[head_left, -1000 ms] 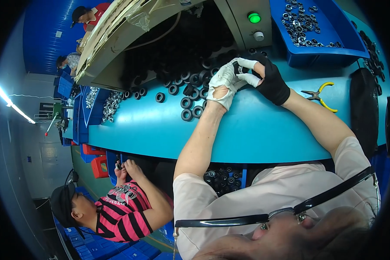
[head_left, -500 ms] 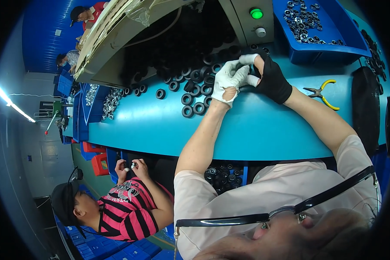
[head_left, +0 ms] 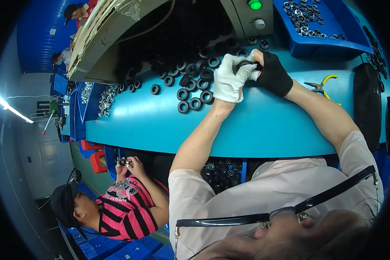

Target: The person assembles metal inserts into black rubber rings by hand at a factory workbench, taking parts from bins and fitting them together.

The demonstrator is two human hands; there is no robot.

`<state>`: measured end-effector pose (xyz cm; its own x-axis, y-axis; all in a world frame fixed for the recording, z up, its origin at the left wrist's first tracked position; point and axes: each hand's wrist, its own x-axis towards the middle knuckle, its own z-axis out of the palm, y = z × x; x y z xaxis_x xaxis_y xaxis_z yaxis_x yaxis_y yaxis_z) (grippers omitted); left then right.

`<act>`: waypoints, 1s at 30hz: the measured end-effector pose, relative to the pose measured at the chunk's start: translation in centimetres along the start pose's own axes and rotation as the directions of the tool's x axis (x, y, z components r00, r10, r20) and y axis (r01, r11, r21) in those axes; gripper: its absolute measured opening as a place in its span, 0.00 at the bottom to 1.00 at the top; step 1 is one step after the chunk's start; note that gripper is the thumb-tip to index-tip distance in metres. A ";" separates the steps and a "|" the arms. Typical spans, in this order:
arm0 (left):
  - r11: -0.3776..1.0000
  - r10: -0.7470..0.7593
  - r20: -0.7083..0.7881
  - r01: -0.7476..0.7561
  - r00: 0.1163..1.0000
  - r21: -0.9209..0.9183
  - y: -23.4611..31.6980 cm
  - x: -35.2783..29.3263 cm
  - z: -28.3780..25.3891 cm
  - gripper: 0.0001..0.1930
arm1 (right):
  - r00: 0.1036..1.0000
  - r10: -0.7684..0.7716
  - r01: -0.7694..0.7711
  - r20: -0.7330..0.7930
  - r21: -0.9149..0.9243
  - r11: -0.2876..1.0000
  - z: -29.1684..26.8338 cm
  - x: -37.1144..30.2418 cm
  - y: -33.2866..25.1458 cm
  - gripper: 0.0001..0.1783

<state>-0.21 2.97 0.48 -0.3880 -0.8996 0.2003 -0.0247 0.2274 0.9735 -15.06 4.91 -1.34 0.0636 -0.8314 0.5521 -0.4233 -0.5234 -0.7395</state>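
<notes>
My left hand [head_left: 229, 81], in a white glove, and my right hand [head_left: 273, 74], in a black glove, meet over the blue worktable [head_left: 255, 125] and both grip one black rubber ring [head_left: 243, 65] between them. Several more black rings [head_left: 190, 93] lie loose on the table just left of my left hand, spilling from a dark heap [head_left: 173, 47] under the machine housing.
A grey control box with a green lamp [head_left: 255, 5] stands behind my hands. A blue tray of metal parts [head_left: 316, 26] sits at the back right. Yellow-handled pliers [head_left: 323, 86] lie at the right. A person in a striped shirt [head_left: 125, 212] works at lower left.
Both hands have shifted slightly right and toward the control box, still working the same ring. The person at lower left has moved their hands a little.
</notes>
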 end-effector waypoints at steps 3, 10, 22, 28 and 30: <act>0.999 0.022 -0.021 -0.021 1.000 0.030 -0.9 0.5 0.0 0.09 | 0.994 0.086 -0.087 0.061 0.004 0.996 -0.3 0.5 0.2 0.17; 0.978 -0.086 0.023 0.088 0.996 -0.187 -1.8 0.9 -1.6 0.11 | 0.980 0.114 -0.141 0.162 0.165 0.976 -0.5 0.5 0.1 0.16; 0.999 -0.034 0.030 0.033 0.999 0.031 -0.2 0.0 -0.6 0.11 | 0.970 0.105 -0.121 0.221 0.059 0.991 -1.0 0.5 0.4 0.14; 0.987 -0.137 0.156 0.148 0.978 -0.062 -0.6 0.7 -1.3 0.18 | 0.970 0.125 -0.146 0.210 0.085 0.986 -0.9 0.1 0.8 0.16; 0.982 -0.187 0.071 0.188 0.980 -0.009 -0.6 0.9 -0.8 0.16 | 0.949 0.199 -0.223 0.244 0.072 0.972 -1.2 0.4 0.7 0.17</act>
<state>0.21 1.66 0.13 -0.4413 -0.8973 0.0067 -0.0888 0.0511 0.9947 -16.40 4.43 -1.24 0.1965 -0.9390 0.2824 -0.3605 -0.3370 -0.8698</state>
